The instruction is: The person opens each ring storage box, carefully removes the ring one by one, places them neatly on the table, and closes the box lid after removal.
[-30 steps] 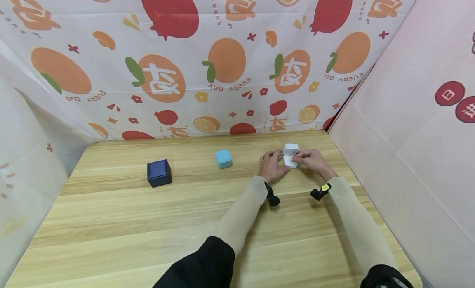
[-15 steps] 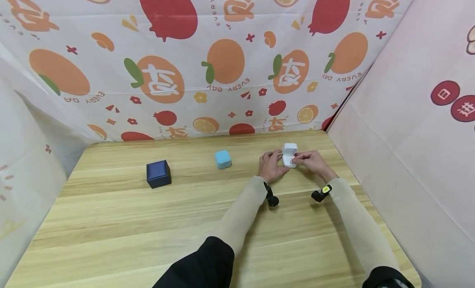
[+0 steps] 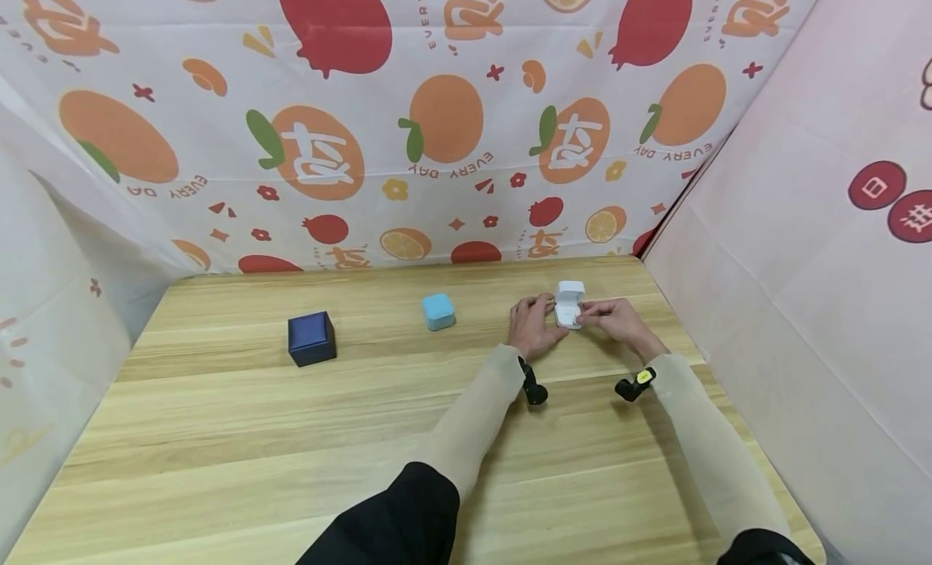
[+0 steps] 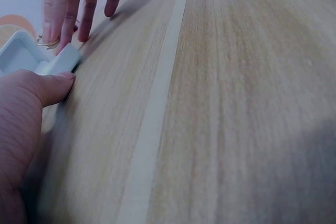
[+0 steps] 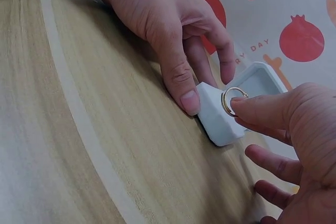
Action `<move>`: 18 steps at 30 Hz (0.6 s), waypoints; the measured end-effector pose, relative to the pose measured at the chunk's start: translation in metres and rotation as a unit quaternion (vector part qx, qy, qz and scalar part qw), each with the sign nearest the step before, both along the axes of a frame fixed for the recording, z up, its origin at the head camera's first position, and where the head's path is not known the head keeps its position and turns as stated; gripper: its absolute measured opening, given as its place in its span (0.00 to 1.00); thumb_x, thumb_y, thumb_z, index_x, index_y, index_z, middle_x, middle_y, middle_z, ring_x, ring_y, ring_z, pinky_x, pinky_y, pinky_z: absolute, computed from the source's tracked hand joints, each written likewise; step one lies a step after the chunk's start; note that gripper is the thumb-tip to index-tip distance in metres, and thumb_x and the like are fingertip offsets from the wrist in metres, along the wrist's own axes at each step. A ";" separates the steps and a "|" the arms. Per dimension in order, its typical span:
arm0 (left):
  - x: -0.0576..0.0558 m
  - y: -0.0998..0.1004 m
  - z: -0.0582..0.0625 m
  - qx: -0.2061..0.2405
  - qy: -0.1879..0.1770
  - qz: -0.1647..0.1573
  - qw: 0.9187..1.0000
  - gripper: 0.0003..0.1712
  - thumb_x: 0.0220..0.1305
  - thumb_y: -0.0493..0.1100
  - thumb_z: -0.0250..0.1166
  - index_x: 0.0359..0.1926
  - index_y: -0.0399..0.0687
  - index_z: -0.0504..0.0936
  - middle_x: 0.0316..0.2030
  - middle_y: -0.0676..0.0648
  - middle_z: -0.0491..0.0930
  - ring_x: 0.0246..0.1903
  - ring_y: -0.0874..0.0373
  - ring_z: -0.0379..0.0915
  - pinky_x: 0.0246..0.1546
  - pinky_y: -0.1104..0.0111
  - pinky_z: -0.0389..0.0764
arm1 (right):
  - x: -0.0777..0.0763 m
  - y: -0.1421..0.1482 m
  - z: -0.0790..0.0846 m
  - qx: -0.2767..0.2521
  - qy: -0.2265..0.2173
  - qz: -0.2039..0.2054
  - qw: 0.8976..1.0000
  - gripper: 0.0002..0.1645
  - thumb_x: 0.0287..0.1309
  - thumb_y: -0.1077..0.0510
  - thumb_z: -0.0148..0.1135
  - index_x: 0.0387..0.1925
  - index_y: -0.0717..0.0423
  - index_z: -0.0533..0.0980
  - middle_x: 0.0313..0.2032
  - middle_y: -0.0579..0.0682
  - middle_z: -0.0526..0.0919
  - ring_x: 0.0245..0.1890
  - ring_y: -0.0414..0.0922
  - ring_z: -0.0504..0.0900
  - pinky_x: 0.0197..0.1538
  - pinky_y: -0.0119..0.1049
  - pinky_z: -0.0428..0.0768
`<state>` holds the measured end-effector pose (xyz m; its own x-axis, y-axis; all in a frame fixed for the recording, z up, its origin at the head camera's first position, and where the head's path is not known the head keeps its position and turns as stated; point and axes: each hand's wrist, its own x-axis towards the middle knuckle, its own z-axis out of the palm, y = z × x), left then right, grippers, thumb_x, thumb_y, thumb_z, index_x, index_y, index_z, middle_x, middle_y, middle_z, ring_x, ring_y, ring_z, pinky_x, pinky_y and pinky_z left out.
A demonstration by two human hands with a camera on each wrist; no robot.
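Note:
The white ring box stands on the table with its lid raised. My left hand steadies it from the left; in the right wrist view its thumb presses the box's front edge, with fingers on the far side. From the right, my right hand pinches a gold ring between thumb and index finger, right over the box's padded base. In the left wrist view the ring overlaps the box's opening, and the other right-hand fingers hang loose.
A light blue small box sits left of the hands, and a dark navy box farther left; both have their lids down. A printed cloth hangs behind the wooden table, and a pale wall cloth bounds its right side.
My right hand has shifted slightly right and toward me at the box, showing more of its inside. The left hand and the box have stayed in place.

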<state>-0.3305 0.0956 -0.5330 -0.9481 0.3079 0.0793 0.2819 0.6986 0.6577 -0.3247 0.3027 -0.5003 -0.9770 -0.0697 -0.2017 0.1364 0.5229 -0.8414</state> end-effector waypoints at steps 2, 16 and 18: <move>-0.001 0.000 0.000 -0.001 -0.004 0.000 1.000 0.41 0.63 0.58 0.72 0.72 0.56 0.66 0.65 0.55 0.80 0.75 0.51 0.59 0.79 0.58 0.52 | 0.001 0.000 0.000 0.001 0.002 0.001 1.000 0.19 0.58 0.55 0.74 0.45 0.67 0.85 0.68 0.60 0.75 0.73 0.61 0.69 0.78 0.56 0.59; 0.001 0.001 0.002 0.005 0.003 0.001 1.000 0.40 0.63 0.57 0.72 0.72 0.55 0.67 0.64 0.54 0.80 0.75 0.51 0.59 0.79 0.57 0.52 | 0.009 0.001 -0.001 0.028 0.007 0.025 0.999 0.14 0.58 0.57 0.73 0.40 0.64 0.87 0.69 0.63 0.74 0.73 0.63 0.68 0.77 0.60 0.58; 0.002 0.000 0.003 0.010 -0.001 0.001 1.000 0.40 0.63 0.56 0.72 0.72 0.55 0.67 0.64 0.54 0.80 0.75 0.51 0.59 0.79 0.57 0.52 | 0.010 0.000 -0.003 0.029 0.006 0.025 0.999 0.13 0.58 0.57 0.73 0.39 0.64 0.87 0.69 0.63 0.73 0.73 0.63 0.68 0.78 0.60 0.57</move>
